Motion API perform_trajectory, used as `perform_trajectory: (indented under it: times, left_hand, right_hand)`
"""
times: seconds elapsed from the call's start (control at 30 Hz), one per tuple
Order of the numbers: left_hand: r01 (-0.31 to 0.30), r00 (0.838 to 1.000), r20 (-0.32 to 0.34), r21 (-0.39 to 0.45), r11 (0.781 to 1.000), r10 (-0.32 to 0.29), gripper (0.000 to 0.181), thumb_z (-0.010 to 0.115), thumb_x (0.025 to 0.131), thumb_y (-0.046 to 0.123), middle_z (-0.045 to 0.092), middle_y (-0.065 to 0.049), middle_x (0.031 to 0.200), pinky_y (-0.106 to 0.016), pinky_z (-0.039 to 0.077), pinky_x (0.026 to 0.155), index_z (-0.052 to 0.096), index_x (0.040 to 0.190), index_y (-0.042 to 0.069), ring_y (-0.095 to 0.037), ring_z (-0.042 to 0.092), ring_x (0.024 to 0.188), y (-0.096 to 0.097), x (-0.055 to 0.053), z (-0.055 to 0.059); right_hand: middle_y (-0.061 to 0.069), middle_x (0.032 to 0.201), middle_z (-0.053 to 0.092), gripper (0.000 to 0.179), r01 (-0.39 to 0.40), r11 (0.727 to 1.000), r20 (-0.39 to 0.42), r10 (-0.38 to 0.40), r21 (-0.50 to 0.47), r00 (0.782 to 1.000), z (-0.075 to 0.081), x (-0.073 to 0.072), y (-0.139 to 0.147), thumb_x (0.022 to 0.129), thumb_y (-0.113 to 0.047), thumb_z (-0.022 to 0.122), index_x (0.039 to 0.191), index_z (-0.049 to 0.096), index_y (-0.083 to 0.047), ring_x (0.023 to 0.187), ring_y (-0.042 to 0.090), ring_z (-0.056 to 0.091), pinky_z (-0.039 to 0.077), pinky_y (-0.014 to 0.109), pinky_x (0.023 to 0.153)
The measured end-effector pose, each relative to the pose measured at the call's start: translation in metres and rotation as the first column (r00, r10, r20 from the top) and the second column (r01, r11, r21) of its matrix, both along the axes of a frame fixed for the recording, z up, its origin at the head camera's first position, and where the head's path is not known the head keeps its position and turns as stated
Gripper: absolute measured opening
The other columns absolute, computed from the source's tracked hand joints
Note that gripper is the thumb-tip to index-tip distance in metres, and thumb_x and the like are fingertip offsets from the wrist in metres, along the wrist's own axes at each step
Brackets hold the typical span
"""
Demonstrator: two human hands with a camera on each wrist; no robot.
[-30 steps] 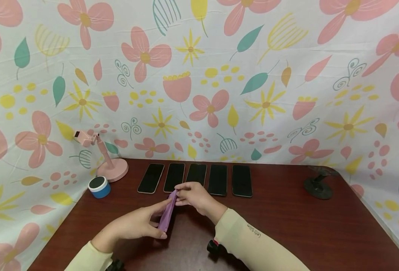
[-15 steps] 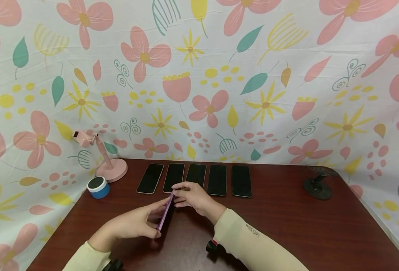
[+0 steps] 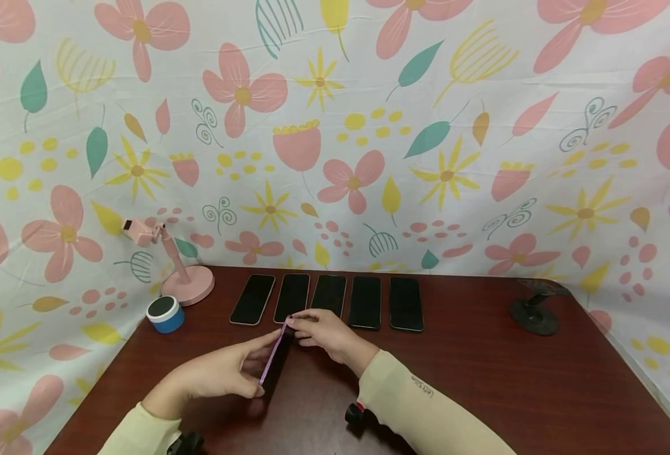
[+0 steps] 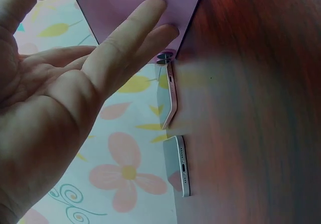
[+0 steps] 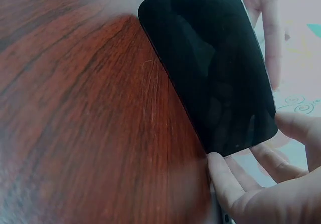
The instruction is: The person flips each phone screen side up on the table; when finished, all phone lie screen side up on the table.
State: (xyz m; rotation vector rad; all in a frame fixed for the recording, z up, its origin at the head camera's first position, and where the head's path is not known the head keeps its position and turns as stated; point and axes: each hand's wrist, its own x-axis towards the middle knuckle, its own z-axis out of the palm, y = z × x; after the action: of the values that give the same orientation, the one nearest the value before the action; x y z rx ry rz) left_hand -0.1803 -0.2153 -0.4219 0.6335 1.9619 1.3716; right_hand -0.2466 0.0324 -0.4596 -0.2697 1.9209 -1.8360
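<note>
A smartphone (image 3: 279,363) with a purple back stands tilted up on its long edge over the table, held between both hands. In the head view I see its thin purple rim and dark screen side. My left hand (image 3: 212,376) grips it from the left, thumb at the near end; in the left wrist view two of its fingers lie against the purple back (image 4: 118,8). At the far end my right hand (image 3: 329,335) holds the phone's corners; the right wrist view shows its fingertips at the edges beside the black screen (image 5: 205,68).
Behind the hands, several dark-screened phones lie in a row, from the leftmost phone (image 3: 252,299) to the rightmost phone (image 3: 406,304). A pink stand (image 3: 189,285) and a blue jar (image 3: 166,315) are at left. A black stand (image 3: 534,316) sits far right on the brown table (image 3: 483,379).
The phone has turned about its long axis: its purple back faced the head view before, now its dark screen side shows. Both hands have shifted slightly to the left with it.
</note>
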Motion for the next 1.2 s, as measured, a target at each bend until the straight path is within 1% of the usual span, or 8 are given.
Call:
perform_trajectory:
  times: [0.13, 0.23, 0.43, 0.63, 0.77, 0.9, 1.07, 1.2]
  left_hand:
    - [-0.001, 1.000, 0.006, 0.001, 1.000, 0.001, 0.108, 0.069, 0.087, 0.000, 0.027, -0.036, 0.171, -0.027, 0.059, 0.093, 0.004, 0.173, 0.006, -0.048, 0.048, 0.149, -0.001, 0.000, 0.000]
    - [-0.004, 1.000, 0.009, -0.004, 1.000, 0.004, 0.108, 0.070, 0.087, 0.000, 0.028, -0.036, 0.171, -0.027, 0.059, 0.093, 0.005, 0.173, 0.006, -0.048, 0.048, 0.149, -0.003, 0.000, 0.000]
    - [-0.019, 0.999, 0.030, -0.025, 0.999, 0.020, 0.107, 0.070, 0.088, 0.002, 0.027, -0.034, 0.171, -0.029, 0.059, 0.090, 0.007, 0.174, 0.011, -0.047, 0.048, 0.149, -0.009, -0.002, 0.003]
    - [-0.038, 0.999, 0.008, -0.067, 0.997, 0.039, 0.106, 0.072, 0.087, 0.005, 0.030, -0.034, 0.169, -0.030, 0.060, 0.089, 0.011, 0.174, 0.012, -0.044, 0.054, 0.143, -0.013, -0.002, 0.007]
    - [-0.054, 0.999, 0.002, -0.096, 0.994, 0.054, 0.106, 0.071, 0.086, 0.004, 0.029, -0.034, 0.168, -0.030, 0.059, 0.087, 0.011, 0.173, 0.009, -0.040, 0.059, 0.134, -0.015, -0.003, 0.009]
    - [-0.065, 0.998, -0.023, -0.134, 0.989, 0.062, 0.107, 0.072, 0.084, 0.003, 0.027, -0.033, 0.169, -0.028, 0.059, 0.082, 0.012, 0.173, 0.005, -0.032, 0.064, 0.119, -0.018, -0.004, 0.009]
    - [-0.054, 0.997, -0.063, -0.164, 0.985, 0.044, 0.105, 0.074, 0.085, 0.005, 0.031, -0.031, 0.167, -0.027, 0.059, 0.078, 0.013, 0.171, 0.000, -0.027, 0.069, 0.104, -0.024, -0.008, 0.006]
    - [-0.050, 0.998, -0.058, -0.172, 0.984, 0.040, 0.105, 0.076, 0.086, 0.006, 0.036, -0.029, 0.162, -0.026, 0.059, 0.078, 0.013, 0.170, -0.002, -0.025, 0.071, 0.099, -0.027, -0.009, 0.003]
  right_hand:
    - [0.021, 0.139, 0.069, 0.049, 0.007, 1.000, 0.003, -0.007, 0.016, 1.000, 0.000, -0.001, -0.002, 0.106, -0.034, 0.068, 0.141, 0.065, 0.000, 0.131, 0.037, 0.068, 0.058, 0.047, 0.108]
    - [0.020, 0.136, 0.070, 0.047, 0.017, 1.000, 0.003, -0.017, 0.024, 1.000, 0.000, -0.001, -0.003, 0.107, -0.035, 0.067, 0.139, 0.066, 0.000, 0.129, 0.035, 0.070, 0.058, 0.047, 0.109]
    - [0.020, 0.140, 0.068, 0.042, 0.019, 0.999, 0.010, -0.020, 0.033, 1.000, 0.000, -0.001, -0.004, 0.107, -0.028, 0.067, 0.137, 0.068, 0.001, 0.130, 0.034, 0.069, 0.059, 0.044, 0.107]
    - [0.024, 0.146, 0.063, 0.046, -0.005, 0.999, -0.003, 0.006, 0.042, 1.000, -0.002, -0.002, -0.004, 0.102, -0.020, 0.071, 0.141, 0.064, 0.004, 0.133, 0.039, 0.066, 0.060, 0.045, 0.106]
    - [0.024, 0.148, 0.061, 0.046, 0.001, 0.997, -0.021, 0.001, 0.083, 1.000, -0.003, 0.000, -0.004, 0.101, -0.017, 0.072, 0.141, 0.063, 0.003, 0.127, 0.039, 0.071, 0.060, 0.045, 0.106]
    - [0.025, 0.144, 0.062, 0.046, 0.017, 0.991, -0.062, -0.009, 0.130, 0.998, -0.003, 0.003, -0.005, 0.100, -0.015, 0.074, 0.141, 0.063, 0.003, 0.123, 0.036, 0.073, 0.060, 0.044, 0.105]
    - [0.025, 0.139, 0.063, 0.045, 0.032, 0.987, -0.116, -0.014, 0.156, 0.993, -0.004, 0.006, -0.008, 0.100, -0.010, 0.074, 0.140, 0.062, 0.004, 0.121, 0.036, 0.073, 0.061, 0.044, 0.103]
    - [0.024, 0.137, 0.064, 0.041, 0.042, 0.981, -0.151, -0.013, 0.187, 0.988, -0.005, 0.007, -0.011, 0.101, -0.007, 0.072, 0.139, 0.063, 0.004, 0.116, 0.035, 0.074, 0.062, 0.044, 0.099]
